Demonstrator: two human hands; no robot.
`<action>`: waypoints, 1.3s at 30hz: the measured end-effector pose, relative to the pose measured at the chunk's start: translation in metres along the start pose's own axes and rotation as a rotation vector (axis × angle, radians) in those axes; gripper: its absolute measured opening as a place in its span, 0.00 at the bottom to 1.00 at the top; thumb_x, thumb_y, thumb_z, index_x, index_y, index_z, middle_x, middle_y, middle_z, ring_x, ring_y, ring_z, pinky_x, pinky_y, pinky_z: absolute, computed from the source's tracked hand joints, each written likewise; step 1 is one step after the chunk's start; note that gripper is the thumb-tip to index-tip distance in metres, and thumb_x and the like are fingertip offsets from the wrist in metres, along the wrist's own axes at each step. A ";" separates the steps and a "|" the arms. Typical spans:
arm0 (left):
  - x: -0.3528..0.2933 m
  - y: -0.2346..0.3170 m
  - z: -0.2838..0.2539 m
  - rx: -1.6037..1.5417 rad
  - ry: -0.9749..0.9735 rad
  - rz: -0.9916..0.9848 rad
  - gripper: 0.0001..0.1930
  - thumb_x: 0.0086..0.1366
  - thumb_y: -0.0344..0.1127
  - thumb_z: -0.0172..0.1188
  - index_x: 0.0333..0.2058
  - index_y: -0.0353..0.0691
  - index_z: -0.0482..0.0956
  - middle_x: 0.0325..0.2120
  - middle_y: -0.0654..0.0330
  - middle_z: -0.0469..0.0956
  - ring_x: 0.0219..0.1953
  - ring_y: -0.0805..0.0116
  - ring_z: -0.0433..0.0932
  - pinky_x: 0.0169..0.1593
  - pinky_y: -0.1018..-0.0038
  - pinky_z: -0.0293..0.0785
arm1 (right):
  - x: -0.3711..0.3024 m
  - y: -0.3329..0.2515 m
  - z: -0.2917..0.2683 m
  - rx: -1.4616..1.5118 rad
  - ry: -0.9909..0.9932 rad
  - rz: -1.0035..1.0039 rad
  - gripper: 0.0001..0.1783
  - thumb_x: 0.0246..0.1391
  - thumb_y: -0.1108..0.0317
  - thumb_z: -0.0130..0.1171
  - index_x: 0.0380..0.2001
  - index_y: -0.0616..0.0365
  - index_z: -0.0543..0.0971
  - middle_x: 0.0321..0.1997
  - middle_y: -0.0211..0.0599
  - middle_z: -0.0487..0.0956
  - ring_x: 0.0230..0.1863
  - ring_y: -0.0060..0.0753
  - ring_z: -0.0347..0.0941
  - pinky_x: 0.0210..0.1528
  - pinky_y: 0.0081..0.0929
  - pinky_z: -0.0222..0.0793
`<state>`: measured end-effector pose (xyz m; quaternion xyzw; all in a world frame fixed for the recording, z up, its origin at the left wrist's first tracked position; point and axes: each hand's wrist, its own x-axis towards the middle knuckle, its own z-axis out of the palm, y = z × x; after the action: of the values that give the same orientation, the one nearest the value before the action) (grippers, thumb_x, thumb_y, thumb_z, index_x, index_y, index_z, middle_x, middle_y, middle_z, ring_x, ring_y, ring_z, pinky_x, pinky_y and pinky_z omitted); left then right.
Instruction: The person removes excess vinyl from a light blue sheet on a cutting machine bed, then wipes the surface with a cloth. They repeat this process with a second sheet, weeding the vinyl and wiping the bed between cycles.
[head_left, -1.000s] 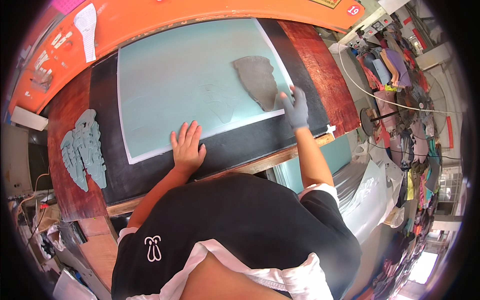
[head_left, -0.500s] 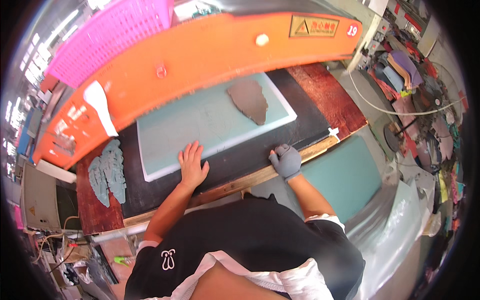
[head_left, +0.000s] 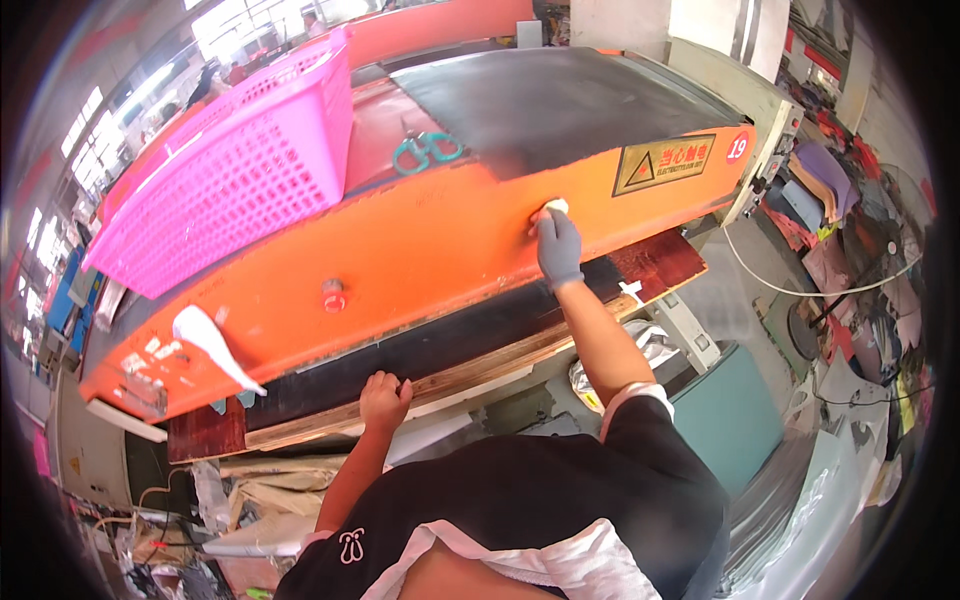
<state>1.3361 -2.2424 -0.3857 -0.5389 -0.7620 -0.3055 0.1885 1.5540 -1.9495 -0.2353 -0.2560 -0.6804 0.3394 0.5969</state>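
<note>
Orange machine (head_left: 440, 250) beyond both hands; right hand (head_left: 559, 248) at its pale button (head_left: 557, 205), left hand (head_left: 385, 402) lower, both grips unclear; pressing, seemingly; steady contact needed.

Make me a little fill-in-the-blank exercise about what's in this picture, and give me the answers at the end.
1. The glove on the right hand is ____.
2. The pale knob at that hand is on a panel coloured ____.
3. The bare hand is the person's ____ one.
4. In the picture, the scissors lie to the ____ of the pink basket.

Missing words: gray; orange; left; right.
</note>
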 end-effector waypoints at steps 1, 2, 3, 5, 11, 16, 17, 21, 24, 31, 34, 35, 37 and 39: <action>0.007 -0.002 0.002 0.019 0.030 0.009 0.12 0.51 0.39 0.60 0.17 0.40 0.69 0.23 0.55 0.70 0.30 0.53 0.71 0.32 0.60 0.69 | -0.003 0.005 -0.005 0.045 -0.025 -0.008 0.16 0.60 0.60 0.44 0.33 0.61 0.75 0.26 0.41 0.74 0.30 0.35 0.70 0.35 0.32 0.65; 0.023 -0.005 0.007 0.035 0.043 0.029 0.12 0.50 0.39 0.60 0.17 0.40 0.69 0.23 0.55 0.70 0.30 0.53 0.71 0.32 0.60 0.69 | -0.006 0.013 -0.008 0.082 -0.029 0.028 0.16 0.61 0.59 0.44 0.34 0.61 0.75 0.25 0.39 0.74 0.30 0.33 0.70 0.35 0.30 0.65; 0.026 -0.007 0.006 0.067 0.095 0.070 0.12 0.50 0.38 0.60 0.17 0.40 0.68 0.23 0.55 0.69 0.29 0.53 0.71 0.30 0.60 0.69 | -0.020 0.020 -0.012 0.053 -0.010 0.003 0.17 0.61 0.59 0.43 0.32 0.61 0.74 0.23 0.35 0.72 0.27 0.31 0.69 0.34 0.30 0.65; 0.044 -0.011 0.009 0.108 0.043 0.086 0.11 0.50 0.37 0.59 0.18 0.41 0.67 0.23 0.55 0.69 0.29 0.53 0.71 0.30 0.60 0.69 | -0.041 0.033 -0.013 -0.274 -0.232 -0.034 0.16 0.59 0.59 0.44 0.26 0.58 0.72 0.26 0.44 0.74 0.28 0.47 0.71 0.33 0.36 0.67; 0.063 -0.013 0.010 0.100 0.022 0.110 0.10 0.52 0.34 0.58 0.18 0.41 0.66 0.22 0.56 0.67 0.28 0.54 0.70 0.29 0.61 0.68 | -0.089 0.043 0.020 -0.809 -0.584 -0.358 0.19 0.51 0.49 0.50 0.20 0.50 0.78 0.26 0.37 0.75 0.30 0.41 0.72 0.34 0.38 0.64; 0.061 -0.020 0.014 0.007 0.070 0.116 0.11 0.54 0.36 0.57 0.17 0.40 0.68 0.21 0.55 0.68 0.27 0.52 0.70 0.30 0.60 0.68 | -0.098 0.050 0.014 -0.757 -0.535 -0.389 0.18 0.52 0.50 0.48 0.25 0.50 0.79 0.29 0.36 0.75 0.34 0.38 0.71 0.39 0.37 0.63; 0.059 -0.020 0.013 -0.005 0.033 0.072 0.12 0.54 0.37 0.57 0.17 0.39 0.68 0.21 0.54 0.68 0.28 0.51 0.70 0.31 0.60 0.68 | -0.102 0.049 0.011 -0.765 -0.548 -0.395 0.18 0.53 0.51 0.47 0.25 0.51 0.79 0.30 0.35 0.76 0.36 0.38 0.72 0.43 0.37 0.63; 0.057 -0.025 0.013 -0.091 -0.030 -0.040 0.14 0.54 0.38 0.59 0.17 0.36 0.68 0.21 0.51 0.69 0.30 0.50 0.71 0.34 0.59 0.68 | -0.110 0.040 0.014 -0.880 -0.556 -0.319 0.18 0.54 0.54 0.45 0.27 0.52 0.79 0.32 0.35 0.77 0.38 0.38 0.73 0.46 0.37 0.63; 0.048 -0.019 0.007 -0.110 -0.022 -0.035 0.14 0.53 0.38 0.59 0.16 0.36 0.69 0.21 0.51 0.69 0.30 0.50 0.71 0.35 0.59 0.68 | -0.115 0.029 0.015 -0.935 -0.649 -0.214 0.18 0.54 0.55 0.44 0.28 0.52 0.80 0.33 0.36 0.77 0.40 0.38 0.73 0.47 0.37 0.63; -0.025 0.019 -0.023 -0.071 -0.125 -0.058 0.14 0.53 0.40 0.59 0.17 0.37 0.70 0.20 0.54 0.70 0.29 0.51 0.72 0.33 0.60 0.69 | -0.188 0.013 -0.032 -0.822 -0.458 -0.319 0.14 0.49 0.55 0.50 0.24 0.51 0.79 0.28 0.36 0.77 0.35 0.41 0.72 0.40 0.40 0.64; -0.072 0.045 -0.047 -0.092 -0.170 -0.028 0.15 0.53 0.43 0.59 0.16 0.38 0.71 0.21 0.55 0.70 0.28 0.52 0.73 0.32 0.59 0.70 | -0.238 -0.005 -0.064 -0.723 -0.375 -0.374 0.10 0.47 0.57 0.55 0.23 0.50 0.78 0.26 0.36 0.75 0.31 0.43 0.71 0.37 0.41 0.63; -0.089 0.055 -0.056 -0.098 -0.177 -0.022 0.15 0.52 0.43 0.59 0.16 0.39 0.71 0.21 0.55 0.70 0.28 0.52 0.73 0.31 0.59 0.70 | -0.253 -0.014 -0.073 -0.738 -0.365 -0.351 0.10 0.47 0.57 0.55 0.22 0.50 0.78 0.25 0.36 0.75 0.31 0.44 0.71 0.37 0.41 0.63; -0.126 0.076 -0.074 -0.139 -0.209 -0.044 0.15 0.53 0.43 0.58 0.17 0.39 0.71 0.21 0.55 0.70 0.29 0.53 0.73 0.31 0.59 0.70 | -0.284 -0.034 -0.090 -0.718 -0.317 -0.374 0.09 0.45 0.59 0.56 0.21 0.50 0.77 0.24 0.35 0.75 0.30 0.43 0.71 0.36 0.40 0.63; -0.156 0.096 -0.088 -0.146 -0.211 -0.018 0.15 0.54 0.43 0.57 0.17 0.39 0.71 0.21 0.56 0.71 0.29 0.54 0.74 0.31 0.58 0.70 | -0.302 -0.053 -0.108 -0.552 -0.446 -0.159 0.09 0.44 0.59 0.59 0.25 0.53 0.76 0.28 0.37 0.76 0.33 0.46 0.71 0.36 0.42 0.63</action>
<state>1.4764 -2.3893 -0.3911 -0.5734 -0.7582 -0.3036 0.0647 1.7111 -2.1944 -0.3812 -0.2737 -0.8776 0.1429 0.3668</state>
